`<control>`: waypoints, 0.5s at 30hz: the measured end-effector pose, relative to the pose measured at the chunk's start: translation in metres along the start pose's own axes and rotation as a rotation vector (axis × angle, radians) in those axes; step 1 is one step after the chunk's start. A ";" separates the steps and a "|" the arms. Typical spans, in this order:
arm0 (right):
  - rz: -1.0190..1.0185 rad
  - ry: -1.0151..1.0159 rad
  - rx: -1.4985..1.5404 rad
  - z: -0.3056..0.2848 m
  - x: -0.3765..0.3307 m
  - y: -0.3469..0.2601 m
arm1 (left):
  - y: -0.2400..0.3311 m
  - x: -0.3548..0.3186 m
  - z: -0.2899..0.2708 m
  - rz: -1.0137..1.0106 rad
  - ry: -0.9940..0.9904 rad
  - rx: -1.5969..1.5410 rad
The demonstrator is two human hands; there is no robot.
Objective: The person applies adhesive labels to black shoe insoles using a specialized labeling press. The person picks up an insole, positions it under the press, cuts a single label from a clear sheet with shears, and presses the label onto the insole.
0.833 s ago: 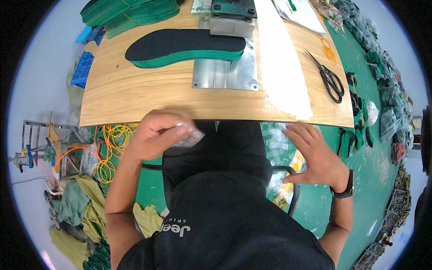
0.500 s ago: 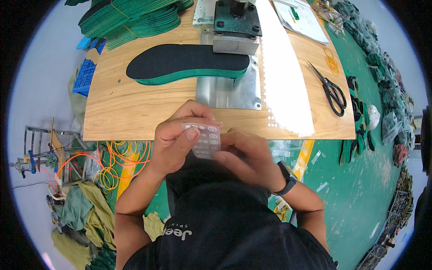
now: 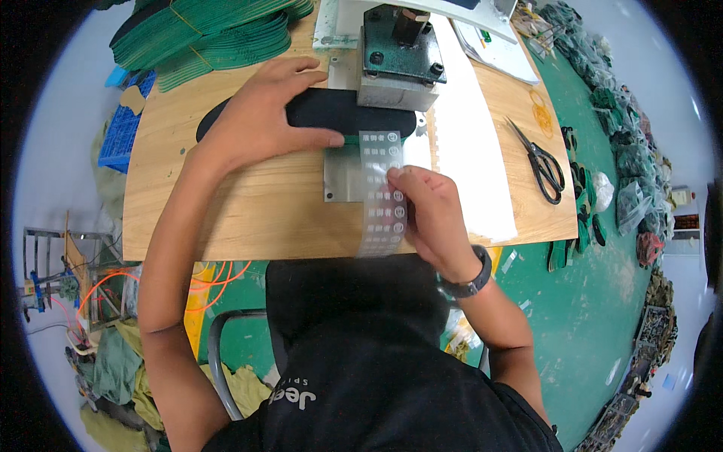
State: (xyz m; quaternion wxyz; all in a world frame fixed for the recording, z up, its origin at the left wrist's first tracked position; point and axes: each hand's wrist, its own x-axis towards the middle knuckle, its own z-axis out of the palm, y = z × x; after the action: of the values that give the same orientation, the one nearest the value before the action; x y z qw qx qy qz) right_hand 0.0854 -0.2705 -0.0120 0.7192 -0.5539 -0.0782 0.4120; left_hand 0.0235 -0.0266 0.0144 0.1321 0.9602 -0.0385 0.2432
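Note:
A stack of black-topped, green-edged insoles [image 3: 331,111] lies across the table, its right end under a metal press block [image 3: 399,94]. My left hand [image 3: 252,117] reaches over the stack, fingers spread beyond its far side and thumb near its front edge; how firmly it touches is unclear. My right hand [image 3: 431,207], wearing a black wristwatch, pinches the right edge of a clear strip of printed labels [image 3: 382,197]. That strip hangs lengthwise from the stack's front edge towards me, with its upper end overlapping the stack. Beneath it is a metal base plate [image 3: 340,184].
Bundled green insoles [image 3: 203,41] are piled at the back left, above a blue crate [image 3: 120,139]. Black scissors [image 3: 544,162] and yellow rubber bands [image 3: 541,113] lie on the right. A long white sheet [image 3: 474,158] runs beside the press. A notepad [image 3: 501,59] rests behind.
My left hand has let go of the label strip and moved forward over the insoles. My right hand has carried the strip forward, now unfolded lengthwise at the stack's front edge.

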 end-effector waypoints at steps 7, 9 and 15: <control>-0.075 0.054 0.018 -0.001 0.035 -0.003 | -0.004 0.010 0.021 -0.149 -0.253 0.047; -0.080 0.065 0.018 0.001 0.036 -0.001 | -0.002 0.009 0.018 -0.157 -0.248 0.034; -0.109 0.090 0.018 0.003 0.038 0.000 | -0.009 0.003 0.026 -0.108 -0.184 0.039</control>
State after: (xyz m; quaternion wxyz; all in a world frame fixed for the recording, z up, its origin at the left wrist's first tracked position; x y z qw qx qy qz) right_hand 0.1084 -0.2427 -0.0245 0.7482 -0.5605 -0.0719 0.3476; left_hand 0.0392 -0.0255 -0.0080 0.1223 0.9815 0.0058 0.1471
